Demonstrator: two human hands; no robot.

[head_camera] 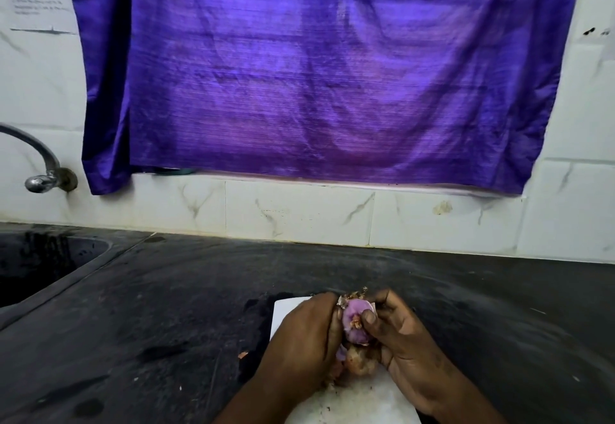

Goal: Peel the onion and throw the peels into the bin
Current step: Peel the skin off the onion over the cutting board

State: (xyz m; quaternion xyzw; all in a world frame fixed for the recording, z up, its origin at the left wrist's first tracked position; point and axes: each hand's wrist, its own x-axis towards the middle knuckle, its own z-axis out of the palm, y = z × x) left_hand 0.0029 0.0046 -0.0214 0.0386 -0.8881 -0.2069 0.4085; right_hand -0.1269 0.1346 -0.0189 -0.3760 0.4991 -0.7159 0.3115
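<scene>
Over the white sheet point(287, 311) on the near table point(166, 290), the left hand point(306, 333) and right hand point(407, 340) are both gripping the onion point(355, 318) between them. Purple flesh is partly showing and dry peels point(361, 363) are clinging on. With no bin showing, I judge most of the work is remaining.

Home kitchen, dark stone counter point(432, 290), sunken sink point(40, 267), wall tap point(40, 170), white tiled wall point(299, 214), purple curtain point(316, 74)
</scene>
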